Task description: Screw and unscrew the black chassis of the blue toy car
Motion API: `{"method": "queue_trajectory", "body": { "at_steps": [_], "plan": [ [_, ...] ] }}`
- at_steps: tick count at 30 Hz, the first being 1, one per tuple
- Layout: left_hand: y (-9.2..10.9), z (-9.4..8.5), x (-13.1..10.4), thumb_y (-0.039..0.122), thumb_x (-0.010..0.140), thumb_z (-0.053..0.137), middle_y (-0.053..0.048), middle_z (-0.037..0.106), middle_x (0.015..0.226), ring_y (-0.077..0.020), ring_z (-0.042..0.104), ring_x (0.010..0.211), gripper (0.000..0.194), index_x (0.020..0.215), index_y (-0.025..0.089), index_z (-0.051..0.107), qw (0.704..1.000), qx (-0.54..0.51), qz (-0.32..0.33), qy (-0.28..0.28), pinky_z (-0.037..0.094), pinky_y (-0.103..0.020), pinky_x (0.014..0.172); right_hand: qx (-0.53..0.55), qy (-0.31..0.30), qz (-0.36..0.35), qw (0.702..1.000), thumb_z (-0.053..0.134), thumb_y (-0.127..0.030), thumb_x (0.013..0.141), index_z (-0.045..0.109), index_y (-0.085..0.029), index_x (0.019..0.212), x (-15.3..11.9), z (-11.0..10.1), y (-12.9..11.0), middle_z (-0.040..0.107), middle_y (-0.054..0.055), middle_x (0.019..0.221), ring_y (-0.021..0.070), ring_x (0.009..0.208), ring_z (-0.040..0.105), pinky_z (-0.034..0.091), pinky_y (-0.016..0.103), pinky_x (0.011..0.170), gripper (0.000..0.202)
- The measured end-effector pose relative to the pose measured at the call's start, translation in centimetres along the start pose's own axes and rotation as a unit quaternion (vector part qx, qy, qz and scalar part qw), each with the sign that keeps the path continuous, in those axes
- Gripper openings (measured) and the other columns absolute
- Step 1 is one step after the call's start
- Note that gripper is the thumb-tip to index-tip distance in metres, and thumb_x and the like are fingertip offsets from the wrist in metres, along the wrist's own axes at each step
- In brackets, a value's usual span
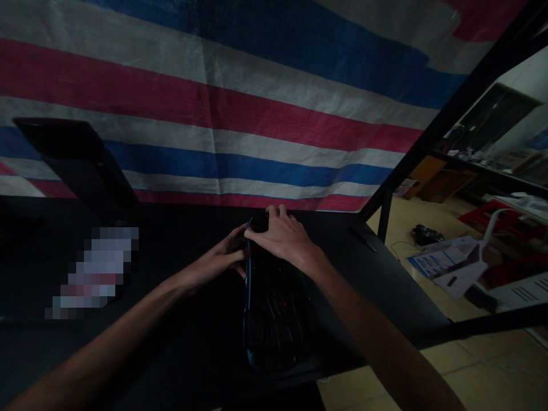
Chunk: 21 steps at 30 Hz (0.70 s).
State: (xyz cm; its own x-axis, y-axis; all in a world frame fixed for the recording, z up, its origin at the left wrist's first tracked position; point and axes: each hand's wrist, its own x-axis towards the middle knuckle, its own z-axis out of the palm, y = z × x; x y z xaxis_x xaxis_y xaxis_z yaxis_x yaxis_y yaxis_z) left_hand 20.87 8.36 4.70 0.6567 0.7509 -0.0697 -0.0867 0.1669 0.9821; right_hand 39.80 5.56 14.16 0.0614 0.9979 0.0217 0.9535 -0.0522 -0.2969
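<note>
A dark toy car point(278, 319) with a blue body edge lies bottom up on the black table point(171, 348). Its underside is ridged, and a small red spot shows on it. My left hand point(229, 251) grips the car's left side near the far end, thumb and fingers against the edge. Over the far end lies my right hand point(285, 234), its fingers curled across the top and its thumb at the left edge. Both hands touch the car, and what is under the right palm is hidden. Dim light blurs the finer details.
A thin dark pen-like tool point(363, 238) lies at the table's right. At the left stand a tall black object point(85, 165) and a pixelated item point(96, 271). Striped sheeting point(257, 114) hangs behind. A metal frame post point(385, 214) rises at the right, with clutter on the floor beyond.
</note>
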Motion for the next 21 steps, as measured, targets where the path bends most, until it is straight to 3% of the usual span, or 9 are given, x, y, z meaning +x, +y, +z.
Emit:
{"method": "queue_trajectory", "body": {
  "at_steps": [2,10,15,18,21],
  "plan": [
    [-0.2,0.0,-0.1,0.034,0.096,0.081,-0.015,0.072,0.138,-0.0223,0.073,0.085,0.093,0.174,0.032,0.029,1.000,-0.013,0.011,-0.003,0.063,-0.037,0.076,-0.003,0.005,-0.004,1.000,0.062,-0.071,0.089,0.057,-0.012,0.142,-0.2,0.0,0.0,0.057,0.025,0.148,0.0472,0.130,0.063,0.054,0.059,0.103,0.079],
    [-0.6,0.0,-0.2,0.033,0.092,0.083,-0.018,0.054,0.162,-0.0175,0.070,0.081,0.092,0.171,0.030,0.035,1.000,-0.010,0.018,0.014,0.064,-0.033,0.071,-0.012,0.012,-0.008,1.000,0.063,-0.068,0.091,0.057,-0.009,0.142,-0.4,0.0,-0.7,0.058,0.026,0.148,0.0488,0.131,0.063,0.053,0.061,0.105,0.079],
    [-0.6,-0.1,0.0,0.038,0.092,0.084,-0.022,0.052,0.164,-0.0185,0.073,0.078,0.095,0.172,0.027,0.034,1.000,-0.005,0.009,0.021,0.065,-0.036,0.072,0.006,0.011,-0.027,1.000,0.060,-0.068,0.096,0.043,-0.012,0.161,-2.8,0.4,-0.8,0.041,0.025,0.168,0.0493,0.148,0.049,0.051,0.063,0.111,0.087],
    [-0.4,0.0,0.0,0.041,0.091,0.084,-0.022,0.046,0.170,-0.0339,0.075,0.112,0.093,0.170,0.026,0.038,0.999,0.014,0.002,0.041,0.066,-0.039,0.080,0.034,-0.054,-0.058,0.996,0.064,-0.070,0.092,0.026,-0.016,0.172,-5.0,0.7,-0.6,0.017,0.021,0.181,0.0526,0.163,0.019,0.036,0.073,0.123,0.104],
    [-0.2,0.3,-0.1,0.041,0.094,0.081,-0.020,0.040,0.175,-0.0419,0.057,0.144,0.089,0.170,0.024,0.037,0.998,0.025,-0.007,0.059,0.066,-0.040,0.091,0.031,-0.114,-0.067,0.991,0.066,-0.062,0.095,0.016,-0.019,0.176,-6.1,1.0,-0.5,0.002,0.017,0.183,0.0517,0.166,0.001,0.022,0.080,0.126,0.104]
  ]
}}
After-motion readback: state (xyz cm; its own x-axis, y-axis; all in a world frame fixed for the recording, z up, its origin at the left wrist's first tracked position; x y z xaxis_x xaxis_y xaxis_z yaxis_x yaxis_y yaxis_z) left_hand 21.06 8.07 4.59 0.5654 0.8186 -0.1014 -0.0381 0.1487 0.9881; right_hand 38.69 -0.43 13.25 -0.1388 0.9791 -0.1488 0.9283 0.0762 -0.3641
